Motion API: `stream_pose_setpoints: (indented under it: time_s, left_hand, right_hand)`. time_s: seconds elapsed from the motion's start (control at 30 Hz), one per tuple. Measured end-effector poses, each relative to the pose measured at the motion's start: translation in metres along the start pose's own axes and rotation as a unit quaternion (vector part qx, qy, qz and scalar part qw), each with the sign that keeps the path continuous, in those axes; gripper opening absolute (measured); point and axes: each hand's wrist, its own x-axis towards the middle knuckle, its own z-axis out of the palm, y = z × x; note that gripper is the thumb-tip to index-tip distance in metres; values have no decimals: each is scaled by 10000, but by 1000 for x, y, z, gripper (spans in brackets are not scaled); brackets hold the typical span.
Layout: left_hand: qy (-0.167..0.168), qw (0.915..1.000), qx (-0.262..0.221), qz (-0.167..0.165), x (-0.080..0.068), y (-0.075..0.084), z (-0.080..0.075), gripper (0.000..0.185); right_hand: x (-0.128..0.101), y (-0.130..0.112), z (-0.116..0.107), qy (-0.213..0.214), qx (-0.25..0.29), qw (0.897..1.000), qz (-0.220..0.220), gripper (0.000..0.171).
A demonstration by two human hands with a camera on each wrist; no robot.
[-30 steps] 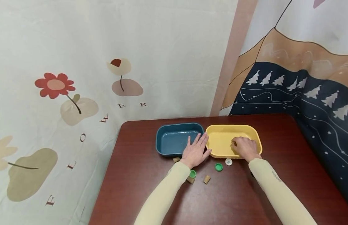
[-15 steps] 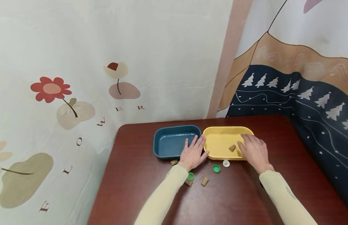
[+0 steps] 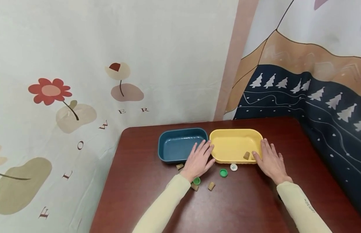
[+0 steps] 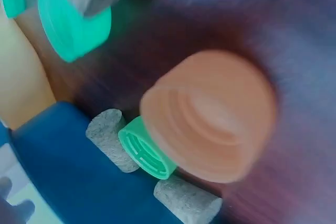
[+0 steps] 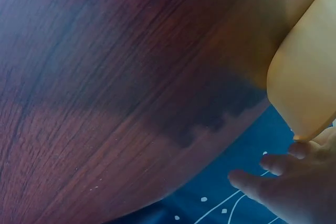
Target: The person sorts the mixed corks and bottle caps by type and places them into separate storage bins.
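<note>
My left hand [image 3: 196, 161] lies with straight, spread fingers where the blue tray [image 3: 163, 160] and the yellow tray [image 3: 227, 132] meet, touching the rims. At the right end of the yellow tray, my right hand [image 3: 272, 163] rests its extended fingers along the rim, thumb by the near corner; the right wrist view shows those fingers [image 5: 273, 166] against the tray's outer wall. One cork [image 3: 246, 155] lies in the yellow tray near that thumb. Under my left wrist are an orange cap [image 4: 210, 114], a green cap [image 4: 147, 148] and a cork [image 4: 188, 200], partly hidden from the head view.
In front of the trays on the dark red table [image 3: 238, 207] lie another green cap [image 3: 223, 173], a white cap [image 3: 233, 167] and a loose cork [image 3: 211, 186]. A printed curtain [image 3: 174, 64] hangs behind the table's back edge.
My right hand has let go of the cork inside the yellow tray and moved right to its end rim, fingers straightened. The cork has rolled rightward. My left hand stays between the trays.
</note>
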Motion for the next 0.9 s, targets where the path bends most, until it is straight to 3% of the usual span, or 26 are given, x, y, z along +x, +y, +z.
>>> stream_pose_setpoints:
  time_s: [0.17,0.33,0.5,0.67,0.9]
  left_hand:
    - [229,9978,-263,557,-19,10,-14,56]
    - [-188,9946,-506,887,-40,22,-21,63]
    - [-730,9930,-413,829,-55,37,-22,81]
    - [-973,9923,40,771,-63,48,-18,91]
    - [-1207,9897,453,615,-68,50,-10,70]
  right_hand:
    - [-1,3,-3,-71,141,9999,23,86]
    - [-3,3,-6,-104,155,9998,26,87]
    - [-3,2,-6,-87,153,9998,42,86]
    - [-2,1,-3,-66,159,9999,17,85]
    - [1,-1,0,-146,173,9997,15,86]
